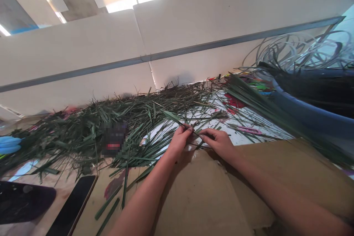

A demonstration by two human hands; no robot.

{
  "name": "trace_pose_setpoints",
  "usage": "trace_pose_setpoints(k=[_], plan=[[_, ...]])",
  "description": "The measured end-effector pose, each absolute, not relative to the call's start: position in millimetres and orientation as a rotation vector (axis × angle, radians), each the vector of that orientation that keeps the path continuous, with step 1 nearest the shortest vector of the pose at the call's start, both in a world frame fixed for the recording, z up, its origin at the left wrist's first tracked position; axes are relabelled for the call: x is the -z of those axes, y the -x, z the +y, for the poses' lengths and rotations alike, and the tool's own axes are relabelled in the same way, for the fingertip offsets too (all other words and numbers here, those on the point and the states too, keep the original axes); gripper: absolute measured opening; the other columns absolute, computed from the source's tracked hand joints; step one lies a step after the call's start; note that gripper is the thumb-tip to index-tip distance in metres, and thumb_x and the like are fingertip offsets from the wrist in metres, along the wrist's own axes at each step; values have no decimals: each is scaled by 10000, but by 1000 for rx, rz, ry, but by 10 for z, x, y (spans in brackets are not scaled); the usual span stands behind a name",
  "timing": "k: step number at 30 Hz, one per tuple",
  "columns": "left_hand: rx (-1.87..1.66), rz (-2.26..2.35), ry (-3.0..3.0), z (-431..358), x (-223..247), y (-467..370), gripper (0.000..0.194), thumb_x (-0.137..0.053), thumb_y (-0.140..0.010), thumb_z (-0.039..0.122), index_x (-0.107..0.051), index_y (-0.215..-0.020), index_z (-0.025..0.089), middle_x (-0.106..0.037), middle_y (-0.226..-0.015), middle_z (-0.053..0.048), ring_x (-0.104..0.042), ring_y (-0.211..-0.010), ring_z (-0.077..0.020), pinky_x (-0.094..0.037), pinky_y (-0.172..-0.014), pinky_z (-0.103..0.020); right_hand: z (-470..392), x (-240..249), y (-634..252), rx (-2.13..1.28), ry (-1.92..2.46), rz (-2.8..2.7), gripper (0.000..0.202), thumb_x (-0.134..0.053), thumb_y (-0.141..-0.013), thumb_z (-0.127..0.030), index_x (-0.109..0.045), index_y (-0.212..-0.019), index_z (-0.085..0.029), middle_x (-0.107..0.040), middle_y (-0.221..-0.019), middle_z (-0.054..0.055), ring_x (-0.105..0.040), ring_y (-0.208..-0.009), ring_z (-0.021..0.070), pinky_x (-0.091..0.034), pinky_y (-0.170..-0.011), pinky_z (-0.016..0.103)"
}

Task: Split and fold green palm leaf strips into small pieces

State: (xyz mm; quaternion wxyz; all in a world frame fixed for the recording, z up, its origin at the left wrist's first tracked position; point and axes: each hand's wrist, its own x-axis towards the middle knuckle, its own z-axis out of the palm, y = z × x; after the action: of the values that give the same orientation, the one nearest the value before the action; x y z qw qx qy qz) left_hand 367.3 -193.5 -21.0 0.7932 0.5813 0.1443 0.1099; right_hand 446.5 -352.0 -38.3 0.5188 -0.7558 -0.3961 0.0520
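Above the cardboard (199, 195), the left hand (181, 135) and right hand (218, 142) both pinch a green leaf (172, 115) (its wider end free); uneven pulling could split it

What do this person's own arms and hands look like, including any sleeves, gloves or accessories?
The left hand and right hand wear no gloves. The left forearm and right forearm are slender and bare where clearly visible, with no watch or bracelet showing. Rings and fine markings are too small to tell.
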Motion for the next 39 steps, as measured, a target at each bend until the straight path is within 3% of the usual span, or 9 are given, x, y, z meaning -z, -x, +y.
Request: trace_pose_setpoints(k=[13, 19, 39], plan=[[-250, 290, -1324, -1904, 156, -3639, 238, -728, -716, 362, -595, -771, 172, -588, -741, -6, -537, -699, -131, -429, -719, -262, -3538, 302, -4495, -357, 1713, -937, 212, -591, -852, -337, -743, -941, -218, -763, -894, 24, -690, -846, 221, -517, -793, 335], [-238, 281, -1312, -1911, 148, -3629, 166, -686, -733, 297, -595, -788, 168, -583, -758, -2, -534, -699, -124, -431, -707, -252, -3545, 285, -4479, -418, 1707, -893, 225, -593, -841, -318, -749, -962, -211, -754, -858, 25, -682, -820, 212, -519, -700, 305], [-201, 263, -1311, -1983, 207, -3670, 347, -770, -688, 457, -578, -795, 188, -570, -705, 8, -527, -663, -120, -431, -675, -252, -3525, 374, -4486, -247, 1835, -965, 205, -550, -875, -369, -676, -822, -216, -687, -730, -11, -605, -677, 176, -454, -648, 280]])
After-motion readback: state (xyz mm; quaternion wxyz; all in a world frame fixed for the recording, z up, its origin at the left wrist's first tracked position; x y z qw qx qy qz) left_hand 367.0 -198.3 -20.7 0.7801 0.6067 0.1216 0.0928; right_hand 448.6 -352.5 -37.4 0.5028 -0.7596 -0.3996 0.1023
